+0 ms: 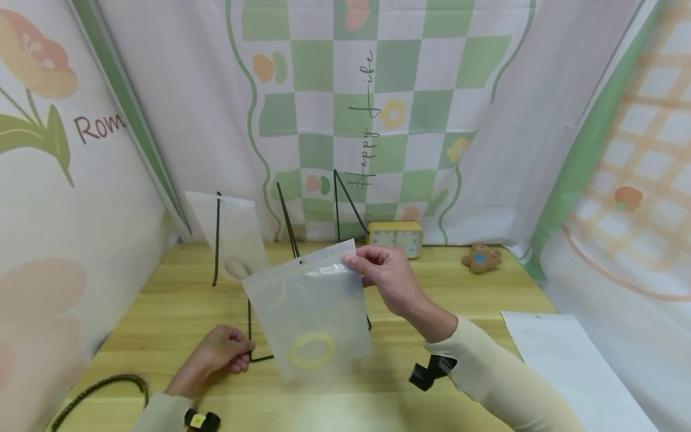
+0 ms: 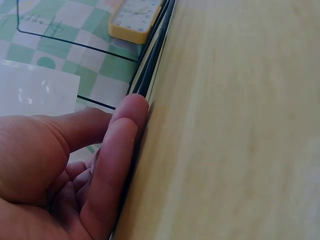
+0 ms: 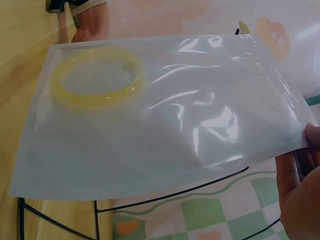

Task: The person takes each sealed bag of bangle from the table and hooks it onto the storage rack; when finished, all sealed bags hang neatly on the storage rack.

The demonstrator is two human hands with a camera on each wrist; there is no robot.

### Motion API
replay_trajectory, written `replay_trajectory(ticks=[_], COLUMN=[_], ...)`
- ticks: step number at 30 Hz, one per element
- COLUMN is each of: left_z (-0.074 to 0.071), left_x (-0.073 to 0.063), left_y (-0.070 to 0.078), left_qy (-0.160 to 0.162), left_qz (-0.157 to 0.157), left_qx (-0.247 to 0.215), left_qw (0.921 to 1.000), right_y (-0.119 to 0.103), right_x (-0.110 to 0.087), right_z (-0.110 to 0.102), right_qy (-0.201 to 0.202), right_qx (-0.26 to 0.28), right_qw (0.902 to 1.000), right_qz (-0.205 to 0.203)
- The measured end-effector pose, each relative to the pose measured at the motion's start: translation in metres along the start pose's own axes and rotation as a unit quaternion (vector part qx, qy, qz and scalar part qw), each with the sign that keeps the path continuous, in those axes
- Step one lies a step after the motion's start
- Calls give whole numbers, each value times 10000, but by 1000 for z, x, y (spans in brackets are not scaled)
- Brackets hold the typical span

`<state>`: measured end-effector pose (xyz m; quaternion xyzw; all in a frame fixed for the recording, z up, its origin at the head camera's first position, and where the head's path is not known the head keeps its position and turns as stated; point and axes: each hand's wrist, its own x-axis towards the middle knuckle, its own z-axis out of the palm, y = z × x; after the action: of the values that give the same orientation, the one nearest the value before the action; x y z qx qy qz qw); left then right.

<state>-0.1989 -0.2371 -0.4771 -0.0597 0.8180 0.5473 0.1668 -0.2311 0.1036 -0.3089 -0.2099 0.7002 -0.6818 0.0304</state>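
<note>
The right hand (image 1: 385, 279) pinched the bag (image 1: 318, 309), mid-frame, by its upper right corner, ring (image 3: 97, 101) inside; the left hand (image 1: 224, 349) gripped the rack (image 1: 250, 324), lower left. Whether a prong (image 1: 288, 221) sat in the hole (image 1: 302, 261) was unclear; if not, letting go could have dropped the bag.

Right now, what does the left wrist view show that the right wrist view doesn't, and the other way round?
Only the left wrist view shows the yellow-framed clock and the fingers of the left hand at the black wire stand. Only the right wrist view shows the yellow ring inside the translucent plastic bag, gripped by the right hand. Both share the stand, wooden table and green-and-white checkered cloth; a pale sheet, possibly that bag, enters the left one.
</note>
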Motion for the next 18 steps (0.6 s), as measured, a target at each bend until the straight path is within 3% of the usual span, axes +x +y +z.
replay_trajectory(ticks=[18], left_z=[-1], left_x=[0], left_y=[0], left_qy=[-78], left_qz=[46], left_qx=[-23], left_qw=[10000], right_y=[7], right_x=[10], right_z=[6], right_qy=[187], right_qx=[-15], right_qw=[9998], right_qz=[48])
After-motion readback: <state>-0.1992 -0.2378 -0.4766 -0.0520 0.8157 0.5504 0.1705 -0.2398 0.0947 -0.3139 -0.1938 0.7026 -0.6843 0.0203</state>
